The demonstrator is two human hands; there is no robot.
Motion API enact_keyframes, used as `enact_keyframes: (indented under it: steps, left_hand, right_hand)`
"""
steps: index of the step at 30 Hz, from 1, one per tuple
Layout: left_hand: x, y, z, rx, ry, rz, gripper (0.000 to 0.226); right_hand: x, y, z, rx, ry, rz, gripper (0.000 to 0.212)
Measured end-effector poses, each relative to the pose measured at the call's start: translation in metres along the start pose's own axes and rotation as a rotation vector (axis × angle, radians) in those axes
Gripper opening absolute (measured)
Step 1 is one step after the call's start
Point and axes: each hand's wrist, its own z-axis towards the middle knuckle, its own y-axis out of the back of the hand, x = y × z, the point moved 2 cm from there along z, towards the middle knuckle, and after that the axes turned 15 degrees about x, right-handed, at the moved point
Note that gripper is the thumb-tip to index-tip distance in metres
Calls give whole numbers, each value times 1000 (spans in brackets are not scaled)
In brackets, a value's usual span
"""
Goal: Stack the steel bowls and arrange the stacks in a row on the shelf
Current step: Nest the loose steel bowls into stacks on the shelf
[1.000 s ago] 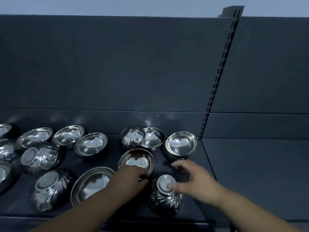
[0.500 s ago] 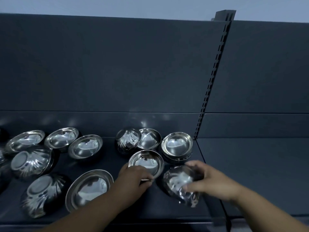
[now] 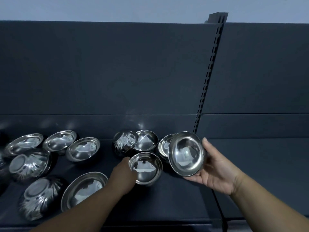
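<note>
My right hand (image 3: 214,171) holds a steel bowl (image 3: 186,153) tilted with its inside towards me, just above and in front of a short stack of bowls (image 3: 163,146) at the shelf's right end. A second steel bowl (image 3: 145,167) sits upright in my left hand (image 3: 123,176), which grips its left rim a little above the dark shelf (image 3: 175,198). Behind it an upturned bowl (image 3: 125,142) leans against an upright bowl (image 3: 146,140).
Several loose steel bowls lie on the left half of the shelf, some upright (image 3: 82,149), some upside down (image 3: 29,164), plus a wider one (image 3: 84,190) near the front edge. A slotted upright post (image 3: 207,81) divides this shelf from the bare shelf (image 3: 259,173) on the right.
My right hand has picked up the upside-down bowl, turned it over and raised it beside the stack. My left hand has lifted its bowl slightly to the right.
</note>
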Motion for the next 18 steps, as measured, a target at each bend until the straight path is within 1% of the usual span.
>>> enact_keyframes:
  steps: [2, 5, 6, 8, 11, 13, 15, 16, 18]
  left_hand:
    - [-3, 3, 0, -4, -10, -31, 9]
    - [-7, 5, -3, -41, -28, -144, 15]
    - [-8, 5, -4, -57, -38, -187, 15]
    - [-10, 5, -6, -99, -58, -281, 24]
    - [-20, 7, -4, -156, -110, -437, 32]
    - [-33, 9, 1, -173, -147, -518, 34]
    - [-48, 9, 11, -153, -165, -606, 32]
    - [-55, 8, 17, -123, -167, -668, 31]
    - [-69, 4, 27, -60, -179, -779, 29]
  right_hand:
    - [8, -2, 1, -23, 17, -40, 81]
    - [25, 2, 1, -123, 85, -57, 63]
    - [31, 5, 0, -154, 110, -51, 61]
    - [41, 12, 0, -220, 152, -33, 59]
    - [52, 16, 1, -247, 154, -32, 56]
    - [58, 17, 5, -257, 147, -89, 46]
    - [64, 20, 11, -318, 151, -175, 36]
    - [67, 21, 13, -355, 155, -227, 35]
    - [73, 23, 16, -434, 149, -346, 45]
